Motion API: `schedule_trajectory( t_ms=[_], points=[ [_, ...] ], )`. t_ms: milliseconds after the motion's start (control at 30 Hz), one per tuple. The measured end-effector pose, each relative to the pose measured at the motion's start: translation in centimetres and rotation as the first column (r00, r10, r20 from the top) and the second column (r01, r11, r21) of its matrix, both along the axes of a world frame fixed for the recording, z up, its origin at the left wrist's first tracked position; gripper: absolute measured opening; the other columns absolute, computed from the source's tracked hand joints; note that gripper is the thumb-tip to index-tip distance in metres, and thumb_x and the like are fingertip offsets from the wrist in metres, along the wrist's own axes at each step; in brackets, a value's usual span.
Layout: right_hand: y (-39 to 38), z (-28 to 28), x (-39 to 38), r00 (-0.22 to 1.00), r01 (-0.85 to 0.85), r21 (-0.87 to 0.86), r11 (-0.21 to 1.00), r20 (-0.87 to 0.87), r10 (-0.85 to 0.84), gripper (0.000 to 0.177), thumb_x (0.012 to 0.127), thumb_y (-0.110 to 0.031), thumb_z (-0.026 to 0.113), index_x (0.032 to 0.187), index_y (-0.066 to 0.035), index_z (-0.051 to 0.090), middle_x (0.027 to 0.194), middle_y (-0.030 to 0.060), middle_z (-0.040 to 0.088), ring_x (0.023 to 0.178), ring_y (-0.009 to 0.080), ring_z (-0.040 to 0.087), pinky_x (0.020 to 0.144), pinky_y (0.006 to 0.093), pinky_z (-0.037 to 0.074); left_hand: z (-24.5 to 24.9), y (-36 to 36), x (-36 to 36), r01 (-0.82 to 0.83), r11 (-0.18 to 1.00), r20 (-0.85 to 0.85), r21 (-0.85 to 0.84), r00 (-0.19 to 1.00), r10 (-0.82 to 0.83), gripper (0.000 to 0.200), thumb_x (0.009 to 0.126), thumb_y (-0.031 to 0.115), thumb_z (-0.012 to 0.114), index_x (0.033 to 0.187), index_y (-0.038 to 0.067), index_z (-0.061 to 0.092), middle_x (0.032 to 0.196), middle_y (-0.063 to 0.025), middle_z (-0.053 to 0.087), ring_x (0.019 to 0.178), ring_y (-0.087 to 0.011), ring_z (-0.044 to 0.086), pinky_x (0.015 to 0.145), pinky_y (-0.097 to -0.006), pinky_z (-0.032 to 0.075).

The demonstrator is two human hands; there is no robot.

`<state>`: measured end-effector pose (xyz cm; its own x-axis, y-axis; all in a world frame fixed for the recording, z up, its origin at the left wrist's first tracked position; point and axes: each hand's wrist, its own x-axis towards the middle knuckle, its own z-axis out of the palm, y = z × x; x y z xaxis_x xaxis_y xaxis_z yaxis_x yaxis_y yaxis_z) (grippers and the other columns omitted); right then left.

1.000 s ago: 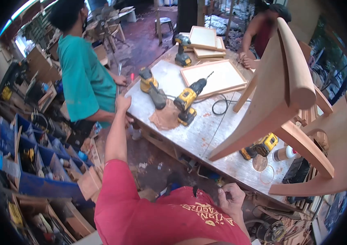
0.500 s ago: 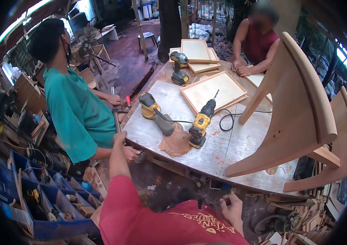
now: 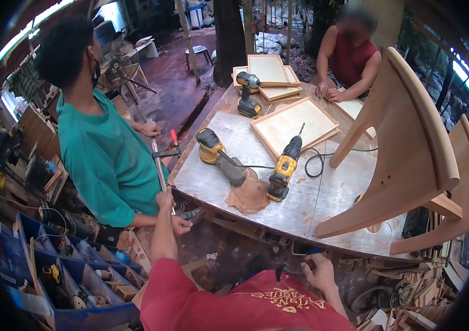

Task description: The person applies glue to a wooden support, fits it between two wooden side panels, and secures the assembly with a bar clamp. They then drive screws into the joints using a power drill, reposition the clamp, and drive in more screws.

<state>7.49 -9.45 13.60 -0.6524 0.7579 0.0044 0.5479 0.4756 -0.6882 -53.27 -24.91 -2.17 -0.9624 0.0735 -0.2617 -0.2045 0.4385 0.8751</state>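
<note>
My left hand (image 3: 164, 199) reaches out on the left, its fingers wrapped round the lower part of a metal bar clamp (image 3: 160, 165) with a red handle. A co-worker in a green shirt (image 3: 110, 160) stands against the table's left side; one of their hands (image 3: 149, 129) is at the clamp's upper end, the other (image 3: 181, 225) is just below my left hand. In front of my red shirt, my right hand (image 3: 320, 273) hangs near the table edge, empty, its fingers loosely bent and apart.
On the metal-topped table (image 3: 201, 179) lie a drill (image 3: 284, 171), a sander (image 3: 211, 146), an impact driver (image 3: 248, 95) and shallow wooden trays (image 3: 295, 124). A curved wooden chair frame (image 3: 405, 149) stands at right. Another person (image 3: 353, 55) sits behind. A blue divided bin (image 3: 91, 317) is at lower left.
The view has shifted slightly, so the table sits further right. The clamp has swung a little, and its lower end now shows below my left hand. My right hand still holds nothing.
</note>
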Motion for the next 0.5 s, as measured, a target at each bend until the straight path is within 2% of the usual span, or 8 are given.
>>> schedule_trajectory(
  t_ms=[33,200,267,433,500],
  points=[
    [0.3,0.3,-0.5,1.000,-0.020,0.011,1.000,0.001,0.020,0.018,0.079,-0.015,0.070,0.093,-0.004,0.065,0.085,0.0150,0.066,0.072,0.0333,0.066,0.067,0.0413,0.053,1.1,-0.1,0.9,-0.025,0.993,0.023,0.115,0.999,0.022,0.036,0.093,0.032,0.064,0.080,-0.001,0.058,0.054,-0.0052,0.051,0.037,-0.0168,0.048,0.033,-0.0336,0.039],
    [1.2,0.8,-2.0,0.995,-0.098,0.035,0.995,0.014,0.098,0.019,0.079,-0.016,0.069,0.094,-0.004,0.065,0.086,0.0158,0.066,0.078,0.0350,0.066,0.070,0.0428,0.052,4.7,0.5,2.4,-0.023,0.943,0.085,0.333,0.996,-0.006,0.029,0.095,0.031,0.062,0.083,0.006,0.055,0.054,0.0010,0.045,0.038,-0.0110,0.043,0.033,-0.0285,0.036],
    [1.2,0.9,-2.1,0.993,-0.119,0.016,0.993,0.013,0.119,0.019,0.080,-0.016,0.068,0.095,-0.004,0.065,0.089,0.0158,0.066,0.079,0.0360,0.065,0.071,0.0434,0.052,8.4,1.5,5.4,-0.033,0.913,0.118,0.406,0.993,-0.016,0.028,0.095,0.031,0.062,0.082,0.008,0.053,0.054,0.0019,0.043,0.038,-0.0103,0.042,0.033,-0.0277,0.035],
    [1.2,1.0,-2.2,0.989,-0.144,0.012,0.990,-0.029,0.144,0.020,0.080,-0.016,0.069,0.096,-0.004,0.066,0.090,0.0139,0.066,0.078,0.0334,0.066,0.070,0.0413,0.052,11.7,2.7,10.8,0.001,0.899,0.059,0.437,0.998,-0.030,0.027,0.097,0.029,0.059,0.082,0.008,0.050,0.054,0.0017,0.042,0.038,-0.0088,0.040,0.033,-0.0267,0.033],
    [0.7,1.2,-1.7,0.987,-0.156,0.002,0.988,-0.035,0.156,0.020,0.080,-0.017,0.069,0.096,-0.004,0.066,0.090,0.0136,0.065,0.077,0.0324,0.066,0.070,0.0405,0.052,12.2,2.7,13.2,0.011,0.853,0.039,0.522,0.999,-0.037,0.029,0.098,0.030,0.059,0.082,0.008,0.049,0.053,0.0015,0.042,0.038,-0.0092,0.040,0.033,-0.0270,0.034]
  ],
)
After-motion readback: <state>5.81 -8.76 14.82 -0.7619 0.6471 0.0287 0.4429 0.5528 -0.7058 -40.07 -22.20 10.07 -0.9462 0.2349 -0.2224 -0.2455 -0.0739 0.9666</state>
